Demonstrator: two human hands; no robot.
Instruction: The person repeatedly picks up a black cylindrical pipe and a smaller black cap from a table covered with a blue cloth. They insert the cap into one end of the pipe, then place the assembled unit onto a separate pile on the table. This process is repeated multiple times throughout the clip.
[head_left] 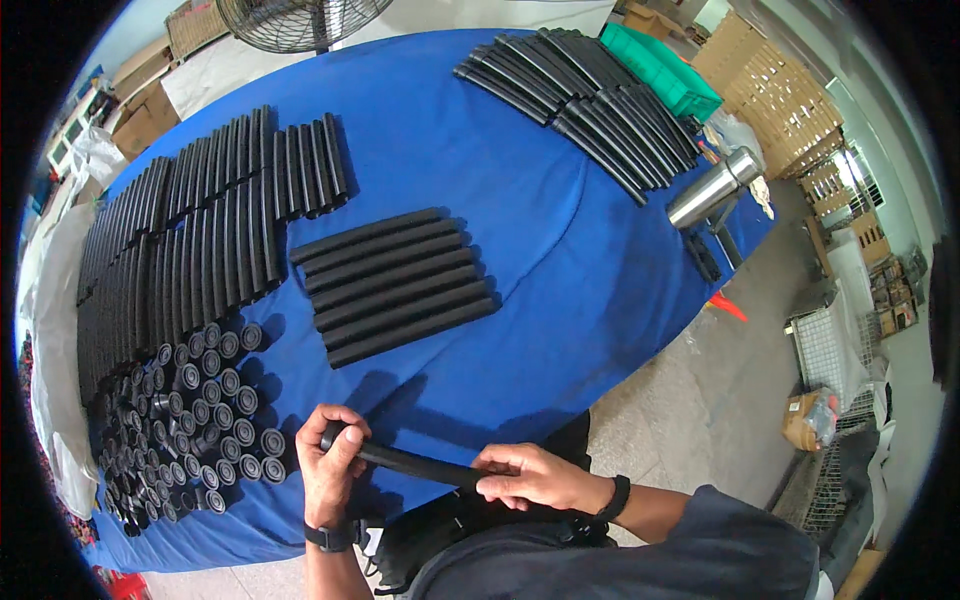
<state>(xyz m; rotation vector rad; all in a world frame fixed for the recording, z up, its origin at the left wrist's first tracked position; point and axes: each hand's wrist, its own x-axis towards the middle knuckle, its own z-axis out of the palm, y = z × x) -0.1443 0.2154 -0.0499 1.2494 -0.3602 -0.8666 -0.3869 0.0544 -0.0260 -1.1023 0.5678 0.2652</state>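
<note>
Head view, left hand [328, 462]: we see its fingers closed around one end of a black tube [410, 463].
Right hand [530, 478]: we see its fingers gripping the tube's other end.
Tube: we find it held level over the near edge of the blue worktop [540, 260].
Caps: we see round black end caps [215, 400] clustered just left of the hands.
Finished row: black tubes [395, 285] lie side by side mid-worktop.
</note>
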